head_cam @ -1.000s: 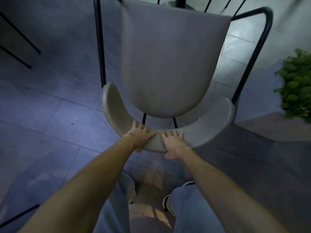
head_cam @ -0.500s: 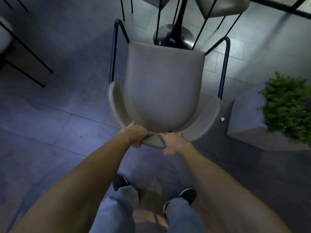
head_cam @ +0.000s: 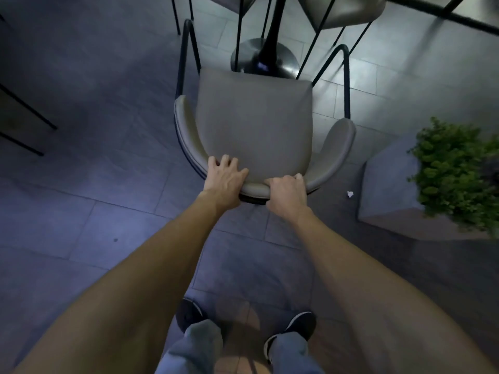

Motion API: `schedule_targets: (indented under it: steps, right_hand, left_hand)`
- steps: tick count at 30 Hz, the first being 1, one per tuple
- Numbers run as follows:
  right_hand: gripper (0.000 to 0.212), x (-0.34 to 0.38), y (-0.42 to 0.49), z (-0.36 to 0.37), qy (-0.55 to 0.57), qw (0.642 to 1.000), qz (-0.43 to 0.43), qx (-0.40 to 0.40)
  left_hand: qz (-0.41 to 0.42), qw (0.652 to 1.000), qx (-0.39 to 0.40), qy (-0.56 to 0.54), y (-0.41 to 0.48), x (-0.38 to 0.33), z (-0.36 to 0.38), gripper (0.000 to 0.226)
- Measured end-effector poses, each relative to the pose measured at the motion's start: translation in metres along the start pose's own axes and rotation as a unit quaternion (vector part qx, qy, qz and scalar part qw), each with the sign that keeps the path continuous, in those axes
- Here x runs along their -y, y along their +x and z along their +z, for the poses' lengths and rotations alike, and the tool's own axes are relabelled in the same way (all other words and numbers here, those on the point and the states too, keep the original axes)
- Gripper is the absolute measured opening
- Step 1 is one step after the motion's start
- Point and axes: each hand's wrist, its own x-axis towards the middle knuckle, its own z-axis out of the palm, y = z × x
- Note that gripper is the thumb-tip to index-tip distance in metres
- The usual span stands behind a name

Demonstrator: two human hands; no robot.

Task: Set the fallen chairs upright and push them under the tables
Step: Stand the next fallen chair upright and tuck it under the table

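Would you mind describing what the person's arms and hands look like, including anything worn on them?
Both forearms are bare: no sleeves reach into view. The left hand and right hand wear no gloves, and no watch, ring or bracelet shows. Fingernails look short.

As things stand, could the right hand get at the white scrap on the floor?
Probably yes: the right hand grips the chair backrest, and bare floor separates it from the scrap.

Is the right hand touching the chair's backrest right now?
Touching. The head view shows the right hand curled over the backrest rim of the chair.
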Motion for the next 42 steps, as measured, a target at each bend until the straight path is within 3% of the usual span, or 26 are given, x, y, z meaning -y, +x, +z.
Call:
schedule_targets:
  steps: [6,19,23,29,42]
  right_hand:
    - [0.027,-0.003,0.035,-0.013,-0.013,0.999,0.041,-0.011]
    - [0.022,-0.017,0.084,-0.024,-0.009,0.999,0.047,-0.016]
    - [0.024,-0.017,0.084,-0.027,-0.008,0.998,0.052,-0.016]
    - [0.022,-0.017,0.085,-0.024,-0.011,0.998,0.067,-0.016]
    - [0.023,-0.07,0.141,-0.037,-0.014,0.996,0.083,-0.011]
  left_hand:
    - [0.012,0.999,0.012,-0.032,0.034,0.017,-0.016,0.065]
    - [0.033,0.999,0.005,-0.009,0.082,0.037,-0.025,0.068]
    - [0.068,0.998,-0.003,0.001,0.085,0.041,-0.027,0.066]
    - [0.192,0.981,-0.001,0.01,0.101,0.056,-0.032,0.054]
    - [0.207,0.977,-0.008,0.05,0.177,0.051,-0.065,0.055]
